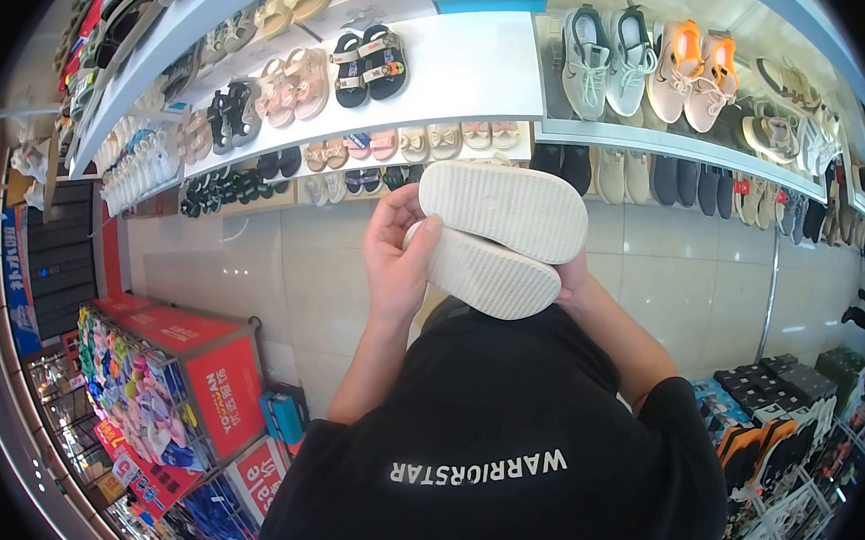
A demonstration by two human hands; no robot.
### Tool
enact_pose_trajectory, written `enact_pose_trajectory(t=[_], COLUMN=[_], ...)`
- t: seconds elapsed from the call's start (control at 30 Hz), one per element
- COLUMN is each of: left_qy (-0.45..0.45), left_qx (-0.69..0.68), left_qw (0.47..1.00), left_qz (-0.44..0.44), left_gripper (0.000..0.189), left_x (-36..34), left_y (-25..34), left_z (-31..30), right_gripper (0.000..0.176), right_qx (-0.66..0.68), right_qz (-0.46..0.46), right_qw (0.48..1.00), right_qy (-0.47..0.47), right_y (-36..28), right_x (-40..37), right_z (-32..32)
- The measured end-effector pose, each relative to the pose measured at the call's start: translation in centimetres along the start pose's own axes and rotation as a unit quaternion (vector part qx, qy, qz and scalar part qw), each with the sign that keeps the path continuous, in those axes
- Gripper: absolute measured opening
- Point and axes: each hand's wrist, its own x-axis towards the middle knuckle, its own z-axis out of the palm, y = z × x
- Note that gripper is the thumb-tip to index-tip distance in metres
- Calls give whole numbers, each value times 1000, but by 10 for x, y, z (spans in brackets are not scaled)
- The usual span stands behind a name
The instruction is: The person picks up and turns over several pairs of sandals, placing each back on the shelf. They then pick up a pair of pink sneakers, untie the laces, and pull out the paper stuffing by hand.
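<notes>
A pair of cream shoes (502, 210) is held up in front of my chest, with the ribbed soles facing me. The two lie side by side, one a little above the other, and their uppers are hidden. My left hand (397, 252) grips both at their left ends, its thumb across the gap between them. At the right ends, my right hand (574, 275) holds them from behind and below, its fingers mostly hidden by the soles.
Ahead, a white shelf (467, 67) bears sandals (369, 65) and sneakers (608, 62), with more shoes underneath. A red-sided bin (218, 396) of colourful goods stands at left. Stacked shoe boxes (776, 384) are at right. Tiled floor (321, 282) lies between.
</notes>
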Motion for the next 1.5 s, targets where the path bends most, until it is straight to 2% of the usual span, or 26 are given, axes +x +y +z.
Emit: enact_pose_trajectory(t=[0.33, 0.67, 0.83, 0.93, 1.0, 1.03, 1.07, 1.1, 1.13, 1.2, 1.23, 1.27, 1.33, 1.37, 1.43, 1.47, 1.5], left_qy=[-4, -1, -1, 2, -40, -41, -47, -53, -56, -145, -153, -192, -239, -249, -263, -259, -255], left_qx=[-16, -14, -13, -1, 151, 150, 152, 155, 153, 107, 102, 44, -19, -11, -6, 4, 13], left_qw=[1000, 1000, 1000, 1000, 987, 987, 987, 985, 986, 981, 980, 976, 965, 962, 957, 959, 960], left_qz=[4, 13, 6, -15, 33, 34, -7, -48, -47, -75, -75, -89, -101, -113, -124, -119, -114], left_gripper=[36, 35, 34, 37, 53, 53, 63, 74, 74, 89, 89, 90, 91, 93, 95, 95, 95], left_x=[-4, -8, -10, -8, -7, -9, -14, -18, -20, -22, -24, -27, -32, -34, -36, -37, -37], left_y=[-3, -2, -3, 0, 0, 0, -1, -1, -2, -7, -8, -7, -4, -1, 2, 2, 2], left_z=[-10, -19, -22, -22, -25, -24, -21, -19, -20, -16, -12, -8, 0, 2, 2, 2, 1], right_gripper=[64, 60, 61, 59, 55, 55, 50, 46, 46, 37, 28, 28, 28, 28, 31, 31, 32], right_qx=[-30, 31, -1, -19, -63, -64, -185, -301, -303, -541, -644, -647, -797, -799, -903, -905, -912], right_qz=[6, 30, 27, 32, 48, 48, 25, 1, -1, 2, -182, -187, -69, -72, -161, -162, -119], right_qw=[1000, 998, 999, 999, 996, 996, 982, 948, 948, 833, 742, 738, 590, 586, 386, 381, 377], right_qy=[-5, -55, -21, -12, -43, -44, 28, 100, 102, 116, 40, 49, 104, 112, 95, 101, 114], right_y=[6, 9, 10, 8, 2, 0, -2, -5, -8, -21, -16, -26, -45, -50, -64, -71, -78], right_x=[1, 7, 8, 9, 7, 8, 11, 15, 20, 36, 67, 67, 66, 77, 105, 117, 128], right_z=[-1, -6, -3, 6, 15, 20, 26, 31, 39, 51, -16, 4, 69, 64, 49, 52, 55])
